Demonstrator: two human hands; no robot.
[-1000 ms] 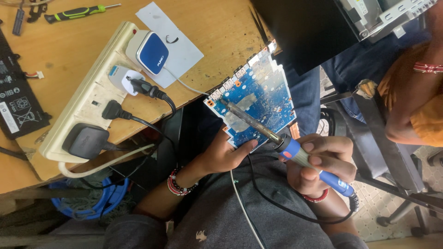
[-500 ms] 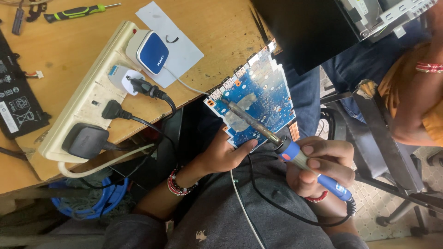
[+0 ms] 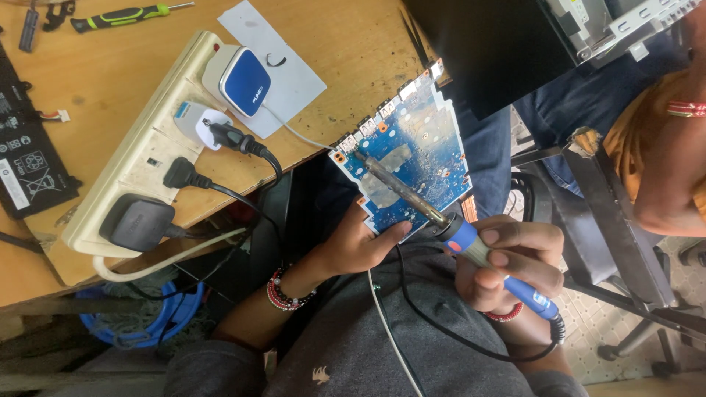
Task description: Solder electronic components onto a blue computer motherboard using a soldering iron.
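Several items noted, left to right:
Battery pack (image 3: 26, 158): flat and black, lying at the far left of the wooden bench (image 3: 110, 81), well apart from the work
Screwdriver (image 3: 129, 13): green and black handle, parked at the top edge of the bench, out of reach of both hands
Power strip (image 3: 140, 173): cream, laid diagonally near the bench edge so its leads drop toward the lap; it carries a black plug (image 3: 136, 220), a second black plug (image 3: 184, 175), a white adapter (image 3: 193, 121) and a blue-faced charger (image 3: 243, 79)
Paper sheet (image 3: 294, 73): white, lying under the charger's end
Left hand (image 3: 353, 246): fingers closed on the lower edge of the circuit board, thumb on its face, holding it tilted up off the bench toward the eyes; beaded wristband below
Circuit board (image 3: 430, 158): blue, held in the air between bench edge and lap, connector row uppermost
Soldering iron (image 3: 471, 246): shaft lying across the board, tip near its upper left corner; cord loops over the grey shirt
Right hand (image 3: 511, 261): fingers wrapped round the iron's blue grip, pen fashion, judged for fine control
Second person (image 3: 662, 154): seated at right, arm only
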